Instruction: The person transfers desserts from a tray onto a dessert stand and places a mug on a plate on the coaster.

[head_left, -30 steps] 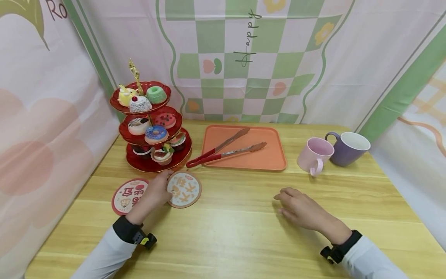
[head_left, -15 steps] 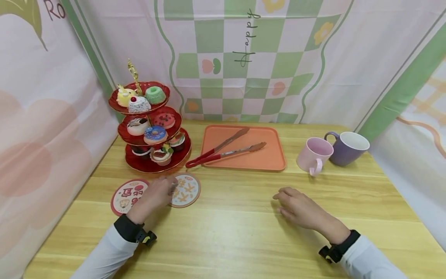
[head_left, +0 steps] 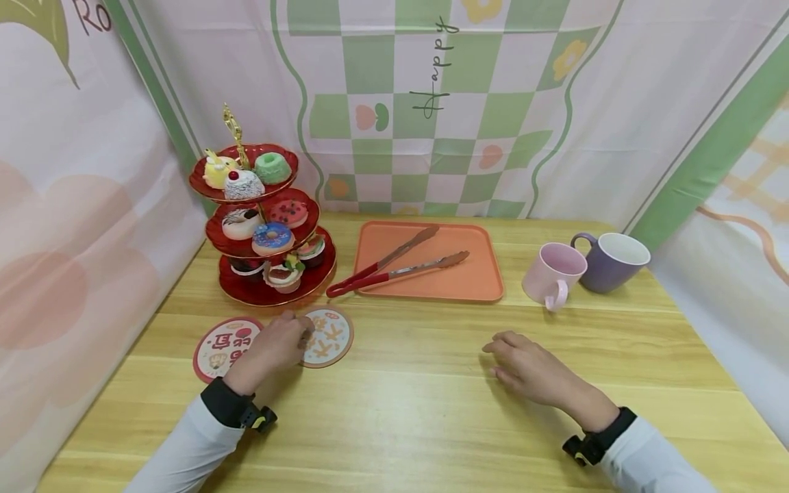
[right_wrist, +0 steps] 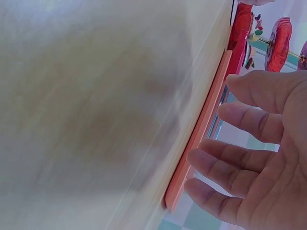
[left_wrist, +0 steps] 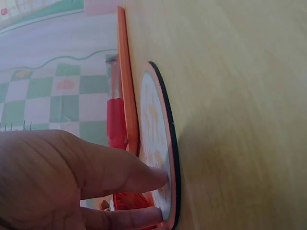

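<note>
My left hand [head_left: 280,346] reaches over the left edge of a round coaster [head_left: 329,339] with a tan rim and orange lettering, which lies flat on the table. In the left wrist view, the thumb and a finger rest spread apart on the face of the same coaster [left_wrist: 152,124]. A second coaster [head_left: 212,349], red-rimmed with red lettering, lies partly hidden under the left forearm. My right hand [head_left: 530,370] hovers over the table at right, holding nothing, its fingers loosely bent in the right wrist view.
At the back left stands a three-tier red stand [head_left: 261,291] of cakes and donuts. Red-handled tongs [head_left: 394,274] lie spread across an orange tray [head_left: 483,287]. A pink mug [head_left: 545,277] and a purple mug [head_left: 607,274] stand at the right, ahead of the curtain [head_left: 370,41].
My left hand's fingers have drawn in from the coaster's far edge and bent over its left part. The coaster and my right hand have stayed in place.
</note>
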Action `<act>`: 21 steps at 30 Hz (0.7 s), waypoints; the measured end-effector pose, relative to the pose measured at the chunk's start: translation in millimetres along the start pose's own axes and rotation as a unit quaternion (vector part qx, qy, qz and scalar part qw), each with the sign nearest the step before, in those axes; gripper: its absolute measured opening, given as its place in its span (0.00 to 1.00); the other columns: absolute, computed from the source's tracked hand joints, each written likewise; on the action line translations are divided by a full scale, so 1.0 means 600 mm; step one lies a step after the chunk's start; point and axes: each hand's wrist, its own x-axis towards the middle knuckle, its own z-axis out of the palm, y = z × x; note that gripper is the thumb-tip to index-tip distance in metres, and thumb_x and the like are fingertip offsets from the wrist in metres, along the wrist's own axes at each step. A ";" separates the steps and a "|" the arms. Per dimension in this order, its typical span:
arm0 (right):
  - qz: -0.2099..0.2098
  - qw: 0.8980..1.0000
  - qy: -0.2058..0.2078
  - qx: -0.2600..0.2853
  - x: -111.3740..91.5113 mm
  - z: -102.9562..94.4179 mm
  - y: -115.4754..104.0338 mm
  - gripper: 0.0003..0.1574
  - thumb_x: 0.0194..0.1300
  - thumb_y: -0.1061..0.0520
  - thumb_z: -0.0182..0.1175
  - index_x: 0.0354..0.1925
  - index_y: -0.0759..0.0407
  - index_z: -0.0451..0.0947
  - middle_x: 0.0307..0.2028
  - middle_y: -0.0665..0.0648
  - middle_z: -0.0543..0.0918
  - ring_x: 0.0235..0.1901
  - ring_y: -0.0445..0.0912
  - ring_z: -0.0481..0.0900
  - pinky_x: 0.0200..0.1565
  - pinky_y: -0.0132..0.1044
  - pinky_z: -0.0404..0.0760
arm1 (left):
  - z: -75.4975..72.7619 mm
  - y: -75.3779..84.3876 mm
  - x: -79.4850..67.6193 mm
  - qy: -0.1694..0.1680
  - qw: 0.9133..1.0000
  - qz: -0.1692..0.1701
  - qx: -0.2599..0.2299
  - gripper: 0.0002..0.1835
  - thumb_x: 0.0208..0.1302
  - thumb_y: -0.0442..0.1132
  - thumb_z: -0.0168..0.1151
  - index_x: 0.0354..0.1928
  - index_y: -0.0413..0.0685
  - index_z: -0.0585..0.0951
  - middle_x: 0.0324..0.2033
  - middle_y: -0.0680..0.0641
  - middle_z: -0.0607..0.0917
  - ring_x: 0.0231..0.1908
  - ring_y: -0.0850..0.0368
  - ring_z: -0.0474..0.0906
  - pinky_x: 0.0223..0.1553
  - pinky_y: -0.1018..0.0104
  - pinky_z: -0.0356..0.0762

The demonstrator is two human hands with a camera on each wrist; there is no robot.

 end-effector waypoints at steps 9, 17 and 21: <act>0.019 1.000 0.006 -0.003 -0.002 0.001 0.001 0.19 0.52 0.64 0.67 0.44 0.65 0.77 0.40 0.59 0.77 0.37 0.51 0.77 0.37 0.45 0.77 | 0.001 -0.001 -0.002 0.003 0.999 0.021 -0.023 0.17 0.54 0.34 0.67 0.48 0.44 0.79 0.36 0.46 0.71 0.36 0.51 0.66 0.37 0.58 0.70; 0.085 0.996 0.037 0.002 -0.011 0.003 0.012 0.16 0.54 0.65 0.64 0.43 0.68 0.77 0.41 0.64 0.79 0.41 0.56 0.78 0.40 0.50 0.76 | 0.006 0.007 0.002 0.022 0.993 0.102 -0.049 0.21 0.54 0.42 0.67 0.52 0.49 0.79 0.49 0.46 0.73 0.46 0.51 0.70 0.47 0.53 0.72; 0.140 0.987 0.060 0.042 -0.017 0.002 0.025 0.16 0.56 0.65 0.63 0.45 0.69 0.76 0.41 0.66 0.79 0.37 0.56 0.80 0.37 0.50 0.77 | 0.007 0.014 0.003 0.034 0.987 0.144 -0.064 0.22 0.54 0.43 0.68 0.52 0.49 0.79 0.52 0.46 0.73 0.48 0.51 0.71 0.49 0.52 0.71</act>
